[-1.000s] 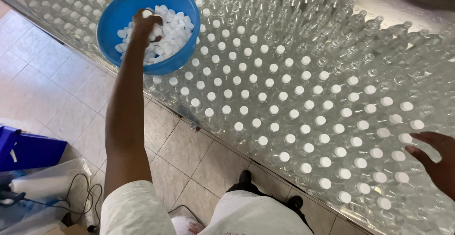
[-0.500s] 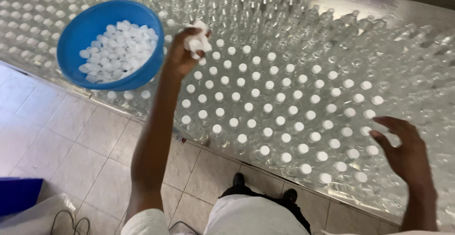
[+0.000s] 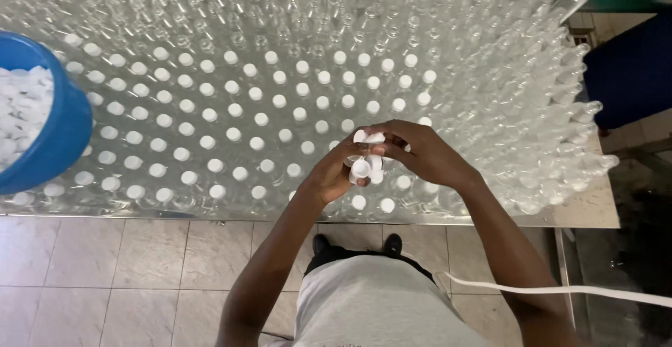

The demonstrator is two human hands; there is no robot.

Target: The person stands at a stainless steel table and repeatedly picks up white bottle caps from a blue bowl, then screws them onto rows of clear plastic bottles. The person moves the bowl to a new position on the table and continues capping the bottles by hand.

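Note:
My left hand (image 3: 330,173) is cupped around a small handful of white bottle caps (image 3: 367,166), held above the near rows of clear bottles (image 3: 294,74). My right hand (image 3: 423,152) meets it from the right, its fingers pinching at the caps. Many bottles in the near and middle rows carry white caps (image 3: 238,134); those farther back and at the right stand uncapped. A blue bowl (image 3: 59,137) filled with loose white caps sits on the bottles at the far left.
The bottles cover a metal table whose front edge (image 3: 210,215) runs just before my legs. Tiled floor (image 3: 105,277) lies below. A white cord (image 3: 560,291) crosses at lower right. A dark blue object (image 3: 630,74) stands beyond the table's right end.
My left hand lifted a handful of caps out of the blue bowl and carried them right. My right hand came in from the far right and joined it over the near bottles.

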